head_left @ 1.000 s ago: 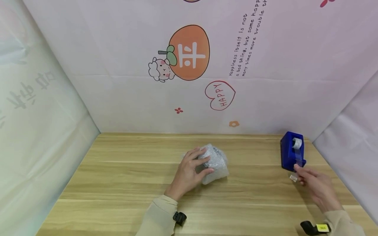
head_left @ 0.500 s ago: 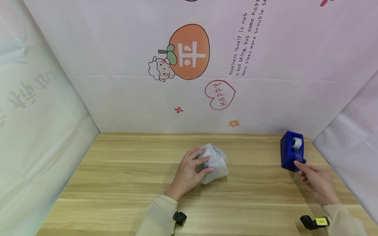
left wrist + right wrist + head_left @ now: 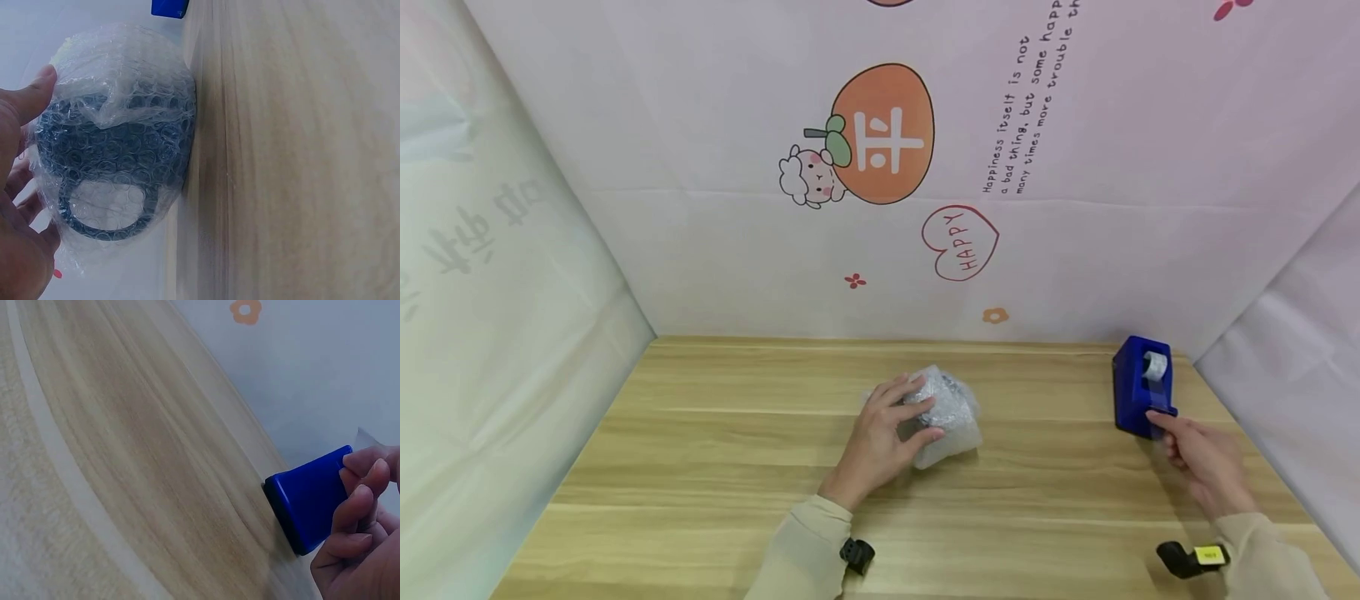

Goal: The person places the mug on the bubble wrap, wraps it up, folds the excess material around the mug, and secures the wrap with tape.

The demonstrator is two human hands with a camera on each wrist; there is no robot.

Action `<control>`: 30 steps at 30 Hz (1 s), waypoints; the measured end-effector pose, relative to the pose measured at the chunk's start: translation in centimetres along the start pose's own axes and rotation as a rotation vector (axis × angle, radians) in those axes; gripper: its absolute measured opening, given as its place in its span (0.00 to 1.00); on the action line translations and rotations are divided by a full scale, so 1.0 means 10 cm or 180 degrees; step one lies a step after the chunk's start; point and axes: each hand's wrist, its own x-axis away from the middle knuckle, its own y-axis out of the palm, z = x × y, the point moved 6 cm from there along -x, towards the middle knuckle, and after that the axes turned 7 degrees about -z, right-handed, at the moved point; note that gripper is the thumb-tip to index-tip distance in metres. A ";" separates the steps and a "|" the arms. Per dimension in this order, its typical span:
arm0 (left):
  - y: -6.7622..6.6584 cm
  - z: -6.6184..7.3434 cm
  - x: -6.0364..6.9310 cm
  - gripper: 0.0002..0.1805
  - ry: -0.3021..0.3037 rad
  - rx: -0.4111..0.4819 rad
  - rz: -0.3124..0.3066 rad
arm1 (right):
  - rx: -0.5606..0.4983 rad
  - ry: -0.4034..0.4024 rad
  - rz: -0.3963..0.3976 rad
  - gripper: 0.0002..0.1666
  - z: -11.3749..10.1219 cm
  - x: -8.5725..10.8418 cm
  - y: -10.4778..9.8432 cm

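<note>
A dark mug in bubble wrap (image 3: 953,421) sits mid-table. The left wrist view shows its handle through the clear bubbles of the wrapped mug (image 3: 115,147). My left hand (image 3: 880,442) holds its left side, fingers and thumb spread round the wrap. At the right, a blue tape dispenser (image 3: 1131,387) carries a roll of clear tape (image 3: 1155,365). My right hand (image 3: 1206,458) pinches the tape's end at the dispenser's front edge. In the right wrist view, the right hand (image 3: 362,531) has its thumb and forefinger together by the blue body; the pinched strip is mostly hidden.
The wood-grain table (image 3: 715,467) meets a printed white cloth backdrop (image 3: 737,267) at its back edge. Cloth also hangs at the left and right sides. The dispenser stands close to the back right corner.
My right hand has shifted slightly, its wrist moving left and up, with the fingertips staying at the dispenser's front. The whitish tape end below the fingers is out of sight. The left hand has stayed still.
</note>
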 end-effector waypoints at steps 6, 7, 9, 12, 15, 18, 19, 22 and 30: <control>0.00 0.00 0.00 0.25 0.0003 0.0003 0.0004 | 0.0210 0.0014 0.0025 0.19 -0.02 0.00 0.00; 0.00 0.01 0.00 0.25 0.0008 0.0007 0.0015 | 0.0210 0.0013 0.0034 0.18 -0.03 0.00 0.00; 0.00 0.00 0.00 0.25 0.0015 0.0013 0.0030 | 0.0170 -0.0015 0.0046 0.18 -0.04 0.01 0.01; 0.00 0.00 0.00 0.25 0.0021 0.0012 0.0043 | 0.0123 -0.0038 0.0092 0.18 -0.05 0.01 0.03; 0.00 0.00 0.00 0.25 0.0023 0.0002 0.0031 | 0.0183 -0.0015 0.0166 0.20 -0.05 0.02 0.03; 0.01 0.01 0.00 0.25 0.0022 0.0000 0.0015 | 0.0292 0.0036 0.0222 0.21 -0.04 0.02 0.02; 0.01 0.01 0.01 0.25 0.0022 0.0005 0.0016 | 0.0362 0.0046 0.0218 0.21 -0.04 0.02 0.01; 0.01 0.01 0.01 0.25 0.0019 0.0003 0.0012 | 0.0535 0.0061 0.0169 0.22 -0.06 0.02 0.00; 0.01 0.01 0.00 0.25 0.0037 -0.0012 0.0014 | 0.1776 -0.0216 0.0135 0.31 -0.24 0.05 -0.03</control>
